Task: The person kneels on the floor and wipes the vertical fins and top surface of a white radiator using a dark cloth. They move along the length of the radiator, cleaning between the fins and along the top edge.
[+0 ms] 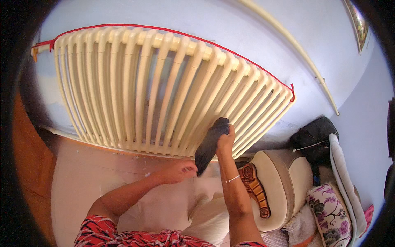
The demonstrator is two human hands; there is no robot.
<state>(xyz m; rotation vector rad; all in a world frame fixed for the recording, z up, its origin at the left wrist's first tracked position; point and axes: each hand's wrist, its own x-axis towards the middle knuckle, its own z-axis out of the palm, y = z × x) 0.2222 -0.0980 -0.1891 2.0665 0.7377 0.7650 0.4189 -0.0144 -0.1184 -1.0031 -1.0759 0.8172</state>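
My right hand [226,142] grips the upper part of a dark cloth [209,148], which hangs in front of a cream column radiator [148,92]. At the cloth's lower end is my left hand [185,170], slightly blurred, with its fingers bent; whether they pinch the cloth's edge is not plain. A red cord [172,31] runs along the radiator's top and is tied at both ends.
To the right stands a cream upholstered sofa arm [270,188] with carved wooden trim. Behind it lie a black bag [314,139] and a floral cushion [330,213]. A brown wooden surface [34,173] is at the left, and a cream pipe [287,34] crosses the wall.
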